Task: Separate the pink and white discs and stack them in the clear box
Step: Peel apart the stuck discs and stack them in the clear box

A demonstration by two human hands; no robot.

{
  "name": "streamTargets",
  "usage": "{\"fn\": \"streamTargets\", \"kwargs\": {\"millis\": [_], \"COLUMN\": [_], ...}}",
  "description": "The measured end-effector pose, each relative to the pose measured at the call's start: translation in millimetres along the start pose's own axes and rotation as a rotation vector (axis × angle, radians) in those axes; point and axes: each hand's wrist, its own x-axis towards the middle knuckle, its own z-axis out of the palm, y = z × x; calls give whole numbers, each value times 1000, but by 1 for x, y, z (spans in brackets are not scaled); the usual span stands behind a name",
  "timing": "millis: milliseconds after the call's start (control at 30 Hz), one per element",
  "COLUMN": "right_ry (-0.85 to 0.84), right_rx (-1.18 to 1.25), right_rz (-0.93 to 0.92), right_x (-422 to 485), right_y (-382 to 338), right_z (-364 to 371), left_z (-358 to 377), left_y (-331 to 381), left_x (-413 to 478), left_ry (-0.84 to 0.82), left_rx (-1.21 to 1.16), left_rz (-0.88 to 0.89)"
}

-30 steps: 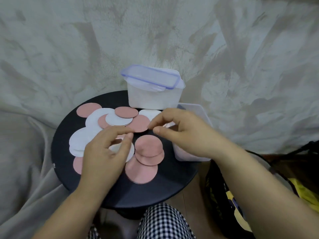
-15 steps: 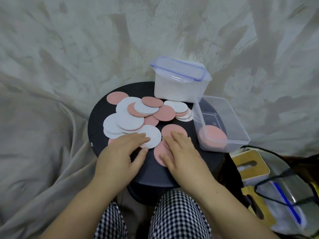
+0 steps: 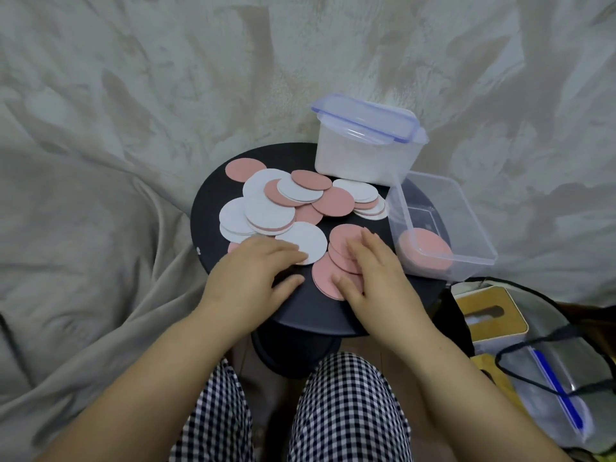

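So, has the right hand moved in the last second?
Yes. The right hand has come away from the clear box, leftward onto the pink discs.

A room in a home, by the look of it: soft crumpled grey cloth (image 3: 100, 161) drapes beyond and left of the left hand (image 3: 253, 271), and a small round black table (image 3: 310, 311) sits under both hands. Right of the right hand (image 3: 376, 275) stand a tissue box (image 3: 496, 311) and a clear bag (image 3: 560, 371) (household clutter), with a lidded food box (image 3: 363, 158) beyond it.
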Motion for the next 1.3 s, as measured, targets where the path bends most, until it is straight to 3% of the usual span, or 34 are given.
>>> {"fn": "streamTargets", "kwargs": {"millis": [133,367,533,700,867,1200,1300], "right_ry": [-21,53,113,33,26,229,387], "right_rx": [-58,20,92,33,-14,325,393], "right_rz": [4,-45,-36,45,-30,-55,-80], "right_x": [-1,-10,-11,-4,-3,-6,-3], "right_y": [-1,9,8,3,-2,4,0], "right_z": [5,0,-3,-1,0,4,-5], "left_z": [7,8,-1,-10,-13,-8,-8], "left_y": [-1,-3,1,9,14,20,23], "left_x": [13,19,19,8,-5,-8,-6], "left_ry": [-58,51,202,329,409,390,392], "left_rx": [25,92,-53,-303,-425,-574,-671], "left_rz": [-26,27,-92,-302,-403,-462,-515]}}
